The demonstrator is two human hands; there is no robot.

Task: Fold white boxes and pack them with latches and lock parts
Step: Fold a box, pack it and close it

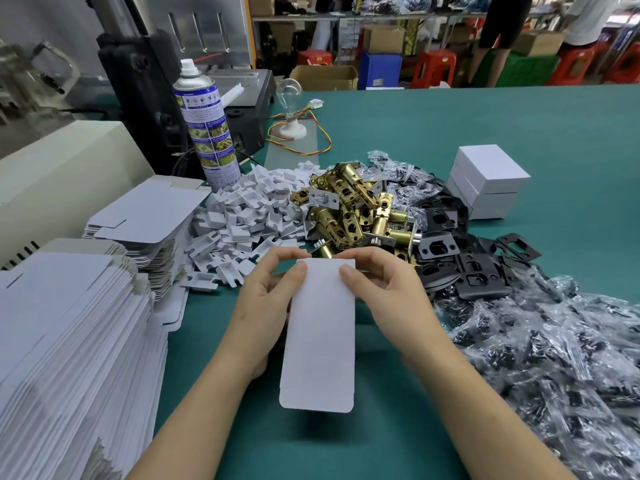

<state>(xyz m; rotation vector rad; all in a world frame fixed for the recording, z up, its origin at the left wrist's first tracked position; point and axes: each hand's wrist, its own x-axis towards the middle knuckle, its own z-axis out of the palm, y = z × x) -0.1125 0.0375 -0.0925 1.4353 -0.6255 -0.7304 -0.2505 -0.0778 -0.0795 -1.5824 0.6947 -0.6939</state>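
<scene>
Left hand (pixel 266 301) and right hand (pixel 384 289) pinch unfolded white box (pixel 320 344).

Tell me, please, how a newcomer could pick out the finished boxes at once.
Start at the green table and look right of the brass latches. Just past the black plates stand the finished boxes: the only closed white blocks, not flat blanks.

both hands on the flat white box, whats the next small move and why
Probably spread the far end apart so the white box blank pops open into a sleeve. The left hand and right hand both pinch its far edge with thumbs on top. It is flat and unfolded, so the brass latches just beyond it cannot go in yet.
</scene>
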